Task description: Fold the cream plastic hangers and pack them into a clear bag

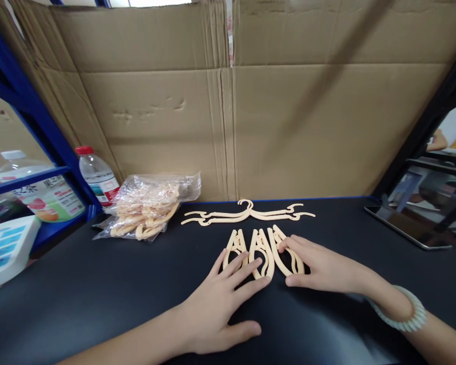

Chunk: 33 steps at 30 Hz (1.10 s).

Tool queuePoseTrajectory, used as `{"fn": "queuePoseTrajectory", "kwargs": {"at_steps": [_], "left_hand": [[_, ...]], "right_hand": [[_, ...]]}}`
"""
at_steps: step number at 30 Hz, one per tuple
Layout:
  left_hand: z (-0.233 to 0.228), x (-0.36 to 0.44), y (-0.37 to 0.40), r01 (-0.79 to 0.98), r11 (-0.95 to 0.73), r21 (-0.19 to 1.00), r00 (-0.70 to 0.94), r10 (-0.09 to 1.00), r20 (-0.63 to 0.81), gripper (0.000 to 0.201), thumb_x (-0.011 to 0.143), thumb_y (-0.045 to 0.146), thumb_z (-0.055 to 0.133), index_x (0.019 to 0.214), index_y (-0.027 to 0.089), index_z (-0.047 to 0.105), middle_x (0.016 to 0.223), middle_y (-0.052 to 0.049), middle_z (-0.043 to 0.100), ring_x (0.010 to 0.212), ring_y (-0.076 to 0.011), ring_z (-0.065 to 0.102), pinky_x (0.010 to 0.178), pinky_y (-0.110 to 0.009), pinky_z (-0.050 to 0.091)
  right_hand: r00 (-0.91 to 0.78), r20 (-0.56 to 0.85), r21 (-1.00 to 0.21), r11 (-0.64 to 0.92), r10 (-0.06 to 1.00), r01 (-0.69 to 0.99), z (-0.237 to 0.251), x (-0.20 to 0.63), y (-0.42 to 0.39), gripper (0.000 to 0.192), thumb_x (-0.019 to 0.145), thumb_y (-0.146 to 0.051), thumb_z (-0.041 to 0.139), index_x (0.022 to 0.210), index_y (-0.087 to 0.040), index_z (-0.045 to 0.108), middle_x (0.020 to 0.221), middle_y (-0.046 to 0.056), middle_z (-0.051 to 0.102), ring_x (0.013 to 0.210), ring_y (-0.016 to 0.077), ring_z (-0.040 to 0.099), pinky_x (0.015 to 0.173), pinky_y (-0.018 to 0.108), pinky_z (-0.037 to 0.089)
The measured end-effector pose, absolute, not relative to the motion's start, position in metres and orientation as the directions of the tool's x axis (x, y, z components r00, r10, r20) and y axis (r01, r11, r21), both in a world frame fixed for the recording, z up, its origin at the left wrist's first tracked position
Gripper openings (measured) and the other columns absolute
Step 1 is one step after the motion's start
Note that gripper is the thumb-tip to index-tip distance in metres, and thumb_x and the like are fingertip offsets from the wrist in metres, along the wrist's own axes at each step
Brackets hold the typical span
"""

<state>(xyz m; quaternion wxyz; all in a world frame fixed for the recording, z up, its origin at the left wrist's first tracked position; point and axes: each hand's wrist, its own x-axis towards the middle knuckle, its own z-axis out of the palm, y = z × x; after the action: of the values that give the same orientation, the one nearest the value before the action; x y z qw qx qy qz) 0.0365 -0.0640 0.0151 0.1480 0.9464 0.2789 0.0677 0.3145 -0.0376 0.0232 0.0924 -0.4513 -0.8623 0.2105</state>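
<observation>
Head view: left hand (216,304) lies flat on the tabletop (99,294), fingers (235,266) spread over the folded hangers (260,251), clamped on nothing. Right hand (323,268) rests its fingers, loosely apart, on the same hangers' right edge. Judgement: light, even pressure should keep the pieces aligned. Just beyond the folded hangers lies an opened hanger (247,212); to their far left, a bagged bundle (148,208) and a bottle (98,175).
</observation>
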Motion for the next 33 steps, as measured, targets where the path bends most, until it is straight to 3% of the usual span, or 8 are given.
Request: {"fn": "queuePoseTrajectory", "kwargs": {"at_steps": [10,19,23,26,28,30,33], "left_hand": [[0.011,0.03,-0.059,0.569,-0.776,0.271,0.799,0.6,0.042,0.062,0.09,0.046,0.049,0.146,0.035,0.025,0.155,-0.005,0.023,0.141,-0.0363,0.017,0.108,-0.069,0.008],[0.012,0.029,-0.057,0.566,-0.775,0.282,0.801,0.598,0.035,0.063,0.089,0.045,0.05,0.146,0.035,0.025,0.155,-0.004,0.024,0.142,-0.0356,0.017,0.108,-0.068,0.007],[0.01,0.028,-0.057,0.562,-0.765,0.314,0.793,0.607,0.061,0.062,0.089,0.042,0.052,0.145,0.034,0.028,0.155,-0.005,0.025,0.142,-0.0339,0.019,0.109,-0.067,0.006],[0.007,0.025,-0.051,0.586,-0.718,0.377,0.708,0.679,0.192,0.051,0.09,0.035,0.051,0.139,0.03,0.037,0.149,-0.007,0.038,0.138,-0.0296,0.03,0.112,-0.062,0.008],[0.005,0.021,-0.043,0.579,-0.674,0.46,0.609,0.732,0.305,0.037,0.091,0.03,0.048,0.128,0.026,0.048,0.138,-0.008,0.05,0.131,-0.026,0.042,0.113,-0.054,0.02],[0.004,0.018,-0.033,0.531,-0.624,0.574,0.505,0.776,0.377,0.025,0.092,0.028,0.046,0.113,0.022,0.056,0.125,-0.008,0.059,0.12,-0.0235,0.051,0.107,-0.045,0.035],[0.001,0.015,-0.021,0.425,-0.507,0.75,0.362,0.855,0.372,0.016,0.09,0.029,0.049,0.096,0.019,0.06,0.108,-0.007,0.064,0.107,-0.0219,0.059,0.097,-0.038,0.046]], "right_hand": [[-0.604,0.059,-0.28,0.594,0.795,0.754,0.014,0.308,-0.032,0.061,0.08,-0.056,0.06,0.126,-0.018,0.05,0.11,0.012,0.057,0.099,0.0285,0.054,0.087,0.044,0.042],[-0.597,0.08,-0.309,0.59,0.798,0.746,0.014,0.309,-0.031,0.064,0.076,-0.056,0.064,0.127,-0.021,0.048,0.112,0.01,0.059,0.1,0.0274,0.054,0.087,0.042,0.042],[-0.593,0.137,-0.411,0.59,0.793,0.695,0.013,0.314,-0.026,0.064,0.073,-0.057,0.067,0.123,-0.021,0.049,0.11,0.008,0.058,0.097,0.0245,0.054,0.085,0.038,0.045],[-0.443,0.315,-0.511,0.543,0.84,0.666,0.009,0.327,-0.011,0.041,0.087,-0.051,0.051,0.114,-0.019,0.052,0.094,0.006,0.058,0.08,0.0192,0.055,0.073,0.034,0.048],[-0.293,0.438,-0.518,0.505,0.85,0.691,0.003,0.34,0.004,0.032,0.092,-0.044,0.044,0.106,-0.018,0.054,0.087,0.006,0.058,0.076,0.0191,0.055,0.071,0.035,0.048],[-0.243,0.507,-0.45,0.495,0.827,0.744,-0.006,0.352,0.019,0.027,0.091,-0.039,0.046,0.104,-0.018,0.057,0.091,0.008,0.061,0.084,0.0221,0.058,0.078,0.039,0.049],[-0.333,0.512,-0.302,0.529,0.792,0.793,-0.02,0.363,0.035,0.029,0.091,-0.03,0.042,0.113,-0.019,0.057,0.11,0.011,0.063,0.104,0.027,0.057,0.092,0.049,0.045]]}}
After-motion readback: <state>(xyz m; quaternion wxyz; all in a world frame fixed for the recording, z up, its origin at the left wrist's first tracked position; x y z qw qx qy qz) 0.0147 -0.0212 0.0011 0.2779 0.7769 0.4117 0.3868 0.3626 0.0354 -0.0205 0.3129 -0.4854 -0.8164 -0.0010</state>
